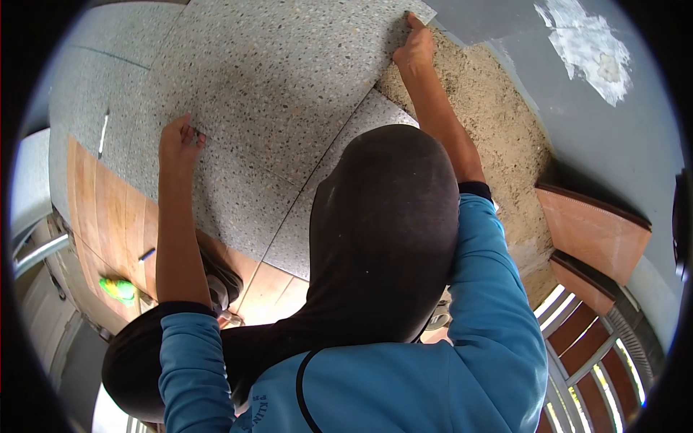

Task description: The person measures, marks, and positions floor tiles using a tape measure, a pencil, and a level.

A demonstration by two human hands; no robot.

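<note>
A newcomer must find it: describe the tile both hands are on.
Start at the sandy mortar bed on the right. Along its left edge lies a large grey speckled tile, the right hand at its far corner, the left hand at its opposite edge. Unlike the speckled tiles beside it, it alone has hands on it.
</note>
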